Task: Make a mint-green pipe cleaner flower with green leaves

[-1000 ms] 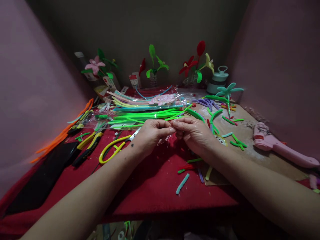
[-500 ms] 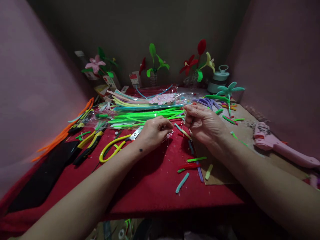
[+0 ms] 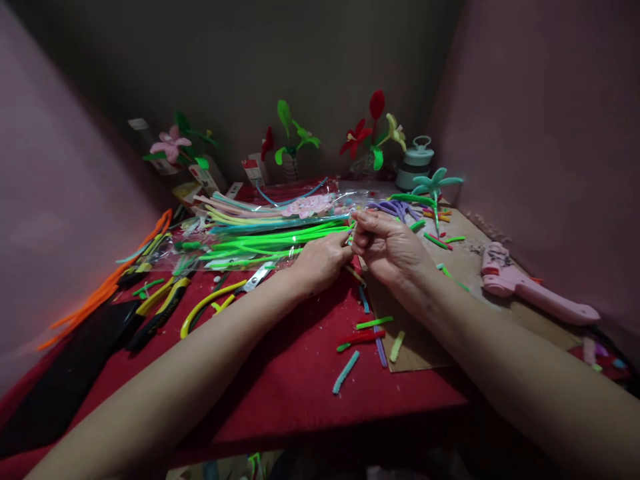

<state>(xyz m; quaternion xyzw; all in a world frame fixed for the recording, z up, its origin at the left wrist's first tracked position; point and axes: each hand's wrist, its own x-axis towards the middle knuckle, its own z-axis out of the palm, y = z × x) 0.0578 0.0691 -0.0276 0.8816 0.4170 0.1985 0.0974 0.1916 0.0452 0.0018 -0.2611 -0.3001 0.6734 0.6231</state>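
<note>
My left hand (image 3: 323, 261) reaches over the red cloth (image 3: 280, 373), its fingers closed and touching the fingertips of my right hand. My right hand (image 3: 383, 247) is pinched on something small and pale that I cannot make out. Bright green pipe cleaners (image 3: 265, 241) lie behind my left hand. Yellow-handled scissors (image 3: 215, 300) rest to its left. Short cut pieces lie below my right hand, among them a light blue piece (image 3: 346, 372), a green piece (image 3: 375, 323) and a yellow piece (image 3: 397, 347).
Pliers (image 3: 160, 310) and orange pipe cleaners (image 3: 113, 287) lie at left. A pink glue gun (image 3: 535, 287) rests on a brown board (image 3: 420, 353) at right, near a teal flower (image 3: 436, 183). Several pipe-cleaner flowers and a lidded cup (image 3: 415, 163) stand at the back.
My left hand has moved right, from apart to touching my right hand's fingertips. The whole view has shifted, so the table things appear further left.
</note>
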